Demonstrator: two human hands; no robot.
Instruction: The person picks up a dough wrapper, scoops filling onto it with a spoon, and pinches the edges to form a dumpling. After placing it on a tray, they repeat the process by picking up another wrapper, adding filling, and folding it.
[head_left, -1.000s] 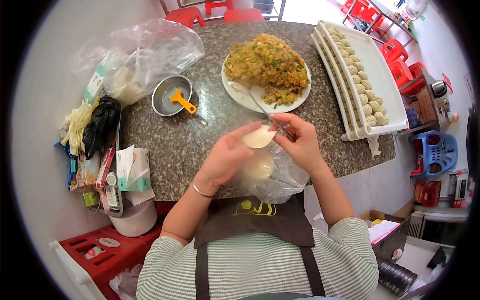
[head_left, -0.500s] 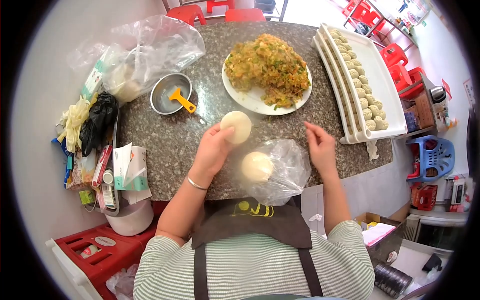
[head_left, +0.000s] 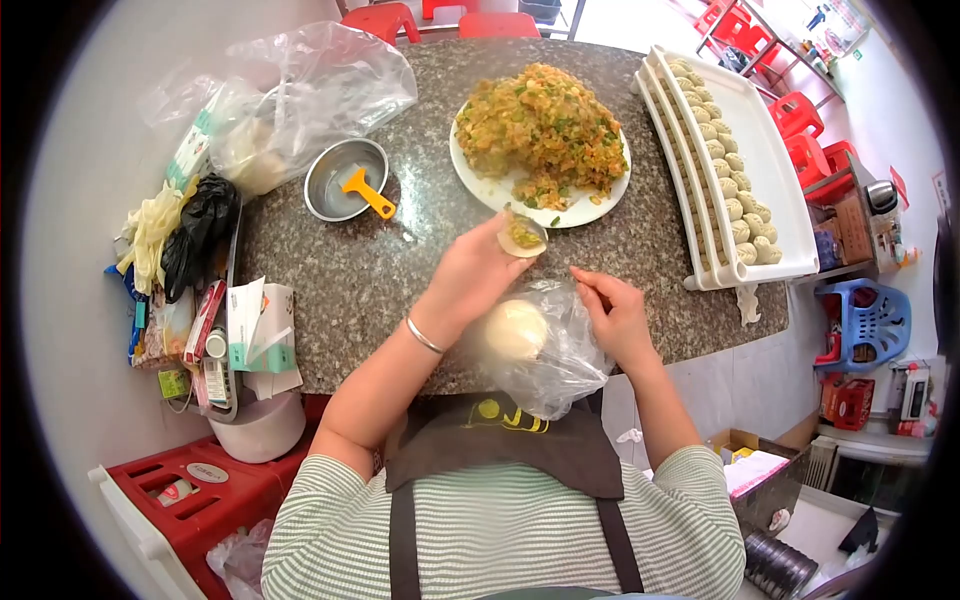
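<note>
My left hand [head_left: 470, 268] has its fingers closed around a round dough wrapper [head_left: 533, 250], which is cupped with a little vegetable filling on it. It is just below the white plate [head_left: 468, 178] piled with chopped orange and green filling [head_left: 550, 125]. My right hand [head_left: 614, 318] is near the wrapper, to its lower right, thumb and fingers pinched together; whatever they hold, if anything, I cannot make out. Between my forearms, a stack of pale round wrappers [head_left: 515, 330] lies partly in a clear plastic bag [head_left: 565, 365].
A metal bowl [head_left: 318, 190] with an orange-handled scraper [head_left: 368, 193] stands at left, near a large clear bag [head_left: 330, 80]. Stacked white trays [head_left: 785, 170] at right carry rows of pleated dumplings [head_left: 735, 190]. A tissue box [head_left: 275, 325] is at the table's left edge.
My left hand has moved right and up towards the plate, and its wrapper went from flat and bare to cupped with filling. My right hand has shifted left and slightly down, towards the wrapper.
</note>
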